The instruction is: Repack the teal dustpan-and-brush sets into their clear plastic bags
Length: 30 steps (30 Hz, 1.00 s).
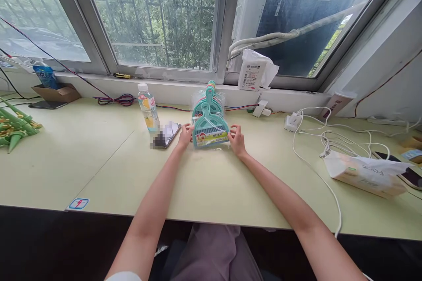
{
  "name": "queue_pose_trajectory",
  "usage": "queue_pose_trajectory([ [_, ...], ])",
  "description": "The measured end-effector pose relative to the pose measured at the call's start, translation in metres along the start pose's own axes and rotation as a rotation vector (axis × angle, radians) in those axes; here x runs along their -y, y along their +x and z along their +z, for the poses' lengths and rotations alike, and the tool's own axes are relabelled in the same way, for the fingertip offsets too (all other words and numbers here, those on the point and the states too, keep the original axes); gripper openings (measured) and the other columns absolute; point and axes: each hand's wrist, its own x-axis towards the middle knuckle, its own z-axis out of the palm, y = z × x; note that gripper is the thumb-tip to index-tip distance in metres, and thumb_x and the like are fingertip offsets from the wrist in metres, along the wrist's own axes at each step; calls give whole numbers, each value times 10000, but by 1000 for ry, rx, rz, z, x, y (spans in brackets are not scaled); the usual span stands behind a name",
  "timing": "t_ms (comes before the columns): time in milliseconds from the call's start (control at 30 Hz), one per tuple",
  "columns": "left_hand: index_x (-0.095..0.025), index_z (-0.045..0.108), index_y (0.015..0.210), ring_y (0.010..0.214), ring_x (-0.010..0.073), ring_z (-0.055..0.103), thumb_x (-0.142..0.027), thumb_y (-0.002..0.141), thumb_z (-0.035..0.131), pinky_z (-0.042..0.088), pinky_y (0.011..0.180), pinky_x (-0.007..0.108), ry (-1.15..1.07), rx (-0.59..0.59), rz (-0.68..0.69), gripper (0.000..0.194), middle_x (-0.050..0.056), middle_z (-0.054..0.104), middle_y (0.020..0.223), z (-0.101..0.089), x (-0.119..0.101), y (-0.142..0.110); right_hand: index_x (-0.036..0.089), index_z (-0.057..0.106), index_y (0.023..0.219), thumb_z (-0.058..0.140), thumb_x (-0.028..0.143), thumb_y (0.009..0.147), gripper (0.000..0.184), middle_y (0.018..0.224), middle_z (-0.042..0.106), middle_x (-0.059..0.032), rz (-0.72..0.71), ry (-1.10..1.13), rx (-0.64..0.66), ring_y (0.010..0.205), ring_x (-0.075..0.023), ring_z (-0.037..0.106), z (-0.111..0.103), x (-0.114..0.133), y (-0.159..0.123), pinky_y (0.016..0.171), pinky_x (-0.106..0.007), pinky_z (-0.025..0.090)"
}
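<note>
A stack of teal mini dustpan-and-brush sets [211, 124] in clear plastic wrapping stands on the table by the window wall. Bristles and a colourful label show on the front set, with more handles behind it. My left hand [186, 135] has its fingers closed on the left edge of the front set. On the opposite edge, my right hand [237, 139] grips with bent fingers. A phone [172, 134], partly blurred out, lies just left of my left hand. Behind it stands a drink bottle [148, 107] with a white cap.
White cables [326, 140] and a tissue pack [365, 173] lie on the right. A small box [251, 74] stands on the sill. At the left are green spiky objects [16, 125], a cardboard box [59, 92] and a coiled wire [120, 99]. The table's front edge [231, 225] runs before my lap.
</note>
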Motion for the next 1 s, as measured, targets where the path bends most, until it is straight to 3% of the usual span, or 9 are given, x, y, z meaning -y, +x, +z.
queue_pose_trajectory([
  [100,-159,571,997,750,193,629,-425,770,655,504,635,300,-94,424,-69,360,59,640,836,7,-10,-13,216,387,1221,443,386,883,383,924,705,-61,31,-21,120,608,-178,630,-31,-5,-20,618,-311,478],
  [167,-166,581,1021,714,189,636,-422,724,705,507,597,293,-112,539,-139,411,55,653,829,13,-17,-23,225,398,1229,455,386,886,384,899,711,-46,51,-61,153,662,-191,641,-52,-10,-30,662,-330,491],
  [267,-186,558,1124,718,185,650,-342,650,776,515,581,284,-136,602,-184,545,62,674,904,22,-24,-35,234,409,1233,494,374,874,395,1017,702,-64,87,-104,135,819,-207,656,-75,-16,-38,757,-361,500],
  [400,-199,514,1169,647,163,641,-303,642,774,517,543,280,-132,565,-179,597,46,669,871,33,-26,-43,226,420,1261,578,385,843,475,1333,545,-124,-46,-153,41,1101,-235,585,-81,-6,-49,909,-389,460],
  [500,-203,486,1172,648,151,639,-310,666,746,525,530,273,-148,482,-102,579,30,653,883,37,-24,-43,225,513,1192,537,369,898,328,1074,666,-68,-204,-235,106,924,-195,628,-74,15,-58,972,-377,399],
  [600,-192,444,1210,706,158,650,-319,672,733,555,556,297,-219,391,-44,624,38,648,944,38,-22,-39,222,624,1005,497,375,932,211,772,670,-19,-228,-325,287,717,-164,610,-64,31,-66,908,-340,414],
  [733,-204,362,1306,707,157,657,-347,688,734,583,589,336,-255,300,-2,736,44,656,951,36,-21,-34,213,653,827,470,413,937,292,720,678,-24,-78,-224,381,651,-152,597,-56,26,-65,729,-276,471],
  [867,-225,325,1335,666,142,658,-373,695,736,586,597,331,-253,278,46,775,34,669,932,37,-22,-35,187,655,821,482,583,883,436,698,682,-35,201,155,259,541,-132,608,-59,11,-56,576,-268,538],
  [1000,-214,413,1226,705,137,661,-383,666,756,585,603,310,-299,270,43,678,30,658,957,43,-25,-39,170,635,860,612,598,805,433,717,709,-59,397,456,211,613,-169,689,-62,9,-51,588,-285,587],
])
